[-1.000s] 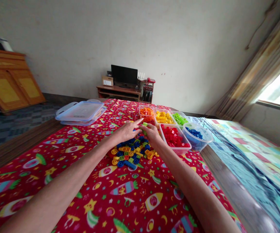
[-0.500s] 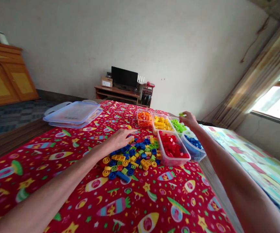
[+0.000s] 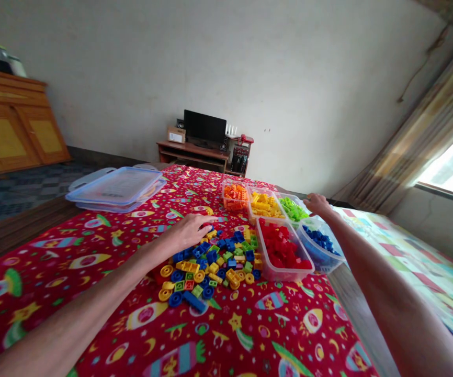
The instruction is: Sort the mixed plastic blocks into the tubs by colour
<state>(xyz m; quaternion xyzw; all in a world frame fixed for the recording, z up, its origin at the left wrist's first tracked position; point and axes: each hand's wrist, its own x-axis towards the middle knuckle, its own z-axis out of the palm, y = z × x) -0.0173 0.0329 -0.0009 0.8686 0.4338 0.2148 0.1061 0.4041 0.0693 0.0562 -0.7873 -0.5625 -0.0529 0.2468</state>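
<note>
A pile of small plastic bricks point(image 3: 211, 264) in blue, yellow, green and orange lies on the red patterned tablecloth point(image 3: 250, 335). My left hand point(image 3: 189, 230) rests on the pile's far left edge, its fingers bent down onto the bricks. My right hand point(image 3: 317, 203) is stretched out over the far side of the tub of green bricks point(image 3: 292, 208), fingers loosely curled, with nothing visible in them. Beside that tub stand tubs of orange bricks point(image 3: 234, 192), yellow bricks point(image 3: 264, 205), red bricks point(image 3: 283, 252) and blue bricks point(image 3: 319, 242).
Stacked clear lids point(image 3: 116, 187) lie at the table's far left. A patterned bed cover point(image 3: 418, 262) runs along the right. A low TV stand point(image 3: 201, 152) is against the far wall, a wooden cabinet point(image 3: 14, 125) at the left.
My right hand carried a green brick from the pile to the green tub, and the brick is no longer in its fingers. My left hand stayed on the pile.
</note>
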